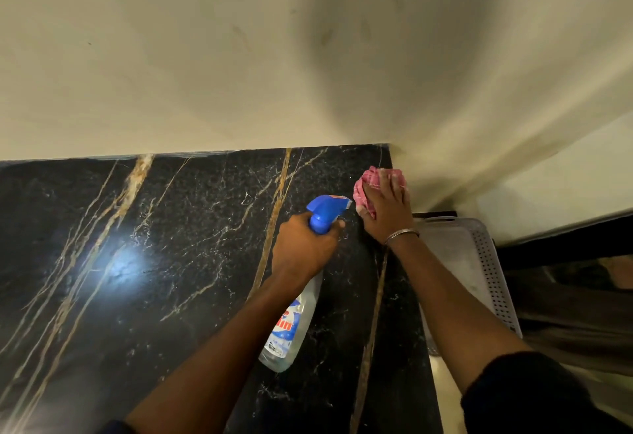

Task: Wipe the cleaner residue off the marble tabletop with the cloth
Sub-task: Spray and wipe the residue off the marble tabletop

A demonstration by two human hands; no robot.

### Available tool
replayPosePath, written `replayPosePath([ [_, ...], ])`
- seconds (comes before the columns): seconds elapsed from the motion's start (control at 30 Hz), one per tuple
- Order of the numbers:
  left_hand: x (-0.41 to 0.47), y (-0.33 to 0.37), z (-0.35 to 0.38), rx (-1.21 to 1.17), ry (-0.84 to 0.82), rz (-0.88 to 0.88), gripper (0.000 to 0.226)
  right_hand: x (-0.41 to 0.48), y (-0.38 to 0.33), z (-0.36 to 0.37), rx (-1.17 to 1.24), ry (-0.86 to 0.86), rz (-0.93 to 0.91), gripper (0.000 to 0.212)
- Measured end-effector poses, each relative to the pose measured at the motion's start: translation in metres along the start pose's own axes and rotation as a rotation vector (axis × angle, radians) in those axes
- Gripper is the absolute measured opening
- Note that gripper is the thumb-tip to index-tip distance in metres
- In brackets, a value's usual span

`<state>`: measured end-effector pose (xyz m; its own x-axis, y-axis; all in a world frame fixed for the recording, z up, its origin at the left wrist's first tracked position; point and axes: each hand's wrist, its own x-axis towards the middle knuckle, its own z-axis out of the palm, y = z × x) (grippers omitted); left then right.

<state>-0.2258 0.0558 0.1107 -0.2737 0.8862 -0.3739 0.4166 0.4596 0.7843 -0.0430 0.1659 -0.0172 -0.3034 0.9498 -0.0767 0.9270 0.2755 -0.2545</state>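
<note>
Two hands are at work, and the one that matters is the right hand (pixel 385 207), pressed flat with fingers spread over a crumpled pink checked cloth (pixel 364 190), pinning it against the surface just right of centre in the frame. The cloth sits under the palm, showing only at the fingertips and along the hand's left side, so grip and task's thing are one on top of the other. It lies at the far right corner of the black marble tabletop with gold and white veins (pixel 171 245), close beside the cream wall (pixel 239 74) and at the slab's right edge. From there nearly all the tabletop stretches away toward the left and lower left of the frame, so I judge the coming wipe must sweep leftward or back toward the person.

The left hand (pixel 303 245) is clenched around the neck of a clear spray bottle with a blue trigger head (pixel 291 320), nozzle pointing toward the cloth. A grey perforated plastic basket (pixel 479 262) stands off the slab's right edge, near the right forearm.
</note>
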Motion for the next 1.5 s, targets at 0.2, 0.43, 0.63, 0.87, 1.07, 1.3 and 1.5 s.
replayPosePath([
  [0.2,0.017,-0.004,0.001,-0.041,-0.043,-0.019,0.025,0.022,-0.001,0.011,-0.033,0.048,0.087,0.071],
  [0.43,0.032,-0.002,-0.007,-0.077,-0.031,-0.037,0.013,0.076,-0.003,0.010,-0.089,0.009,0.172,0.061],
  [0.63,0.023,0.002,-0.012,-0.073,-0.025,0.008,0.014,0.058,0.000,0.005,-0.103,-0.034,0.119,0.063],
  [0.87,-0.011,-0.001,-0.002,-0.051,-0.017,0.025,0.014,-0.060,-0.003,0.012,-0.093,0.009,0.075,0.069],
  [1.07,-0.054,-0.007,0.016,-0.008,-0.030,-0.004,0.027,-0.163,-0.009,0.021,-0.057,-0.001,0.092,0.068],
  [1.3,-0.111,-0.030,0.045,-0.025,-0.104,0.002,0.015,-0.251,-0.020,0.024,-0.053,-0.046,0.114,0.068],
  [1.5,-0.145,-0.041,0.059,-0.046,-0.144,0.005,0.017,-0.325,-0.027,0.025,-0.009,-0.026,0.096,0.069],
])
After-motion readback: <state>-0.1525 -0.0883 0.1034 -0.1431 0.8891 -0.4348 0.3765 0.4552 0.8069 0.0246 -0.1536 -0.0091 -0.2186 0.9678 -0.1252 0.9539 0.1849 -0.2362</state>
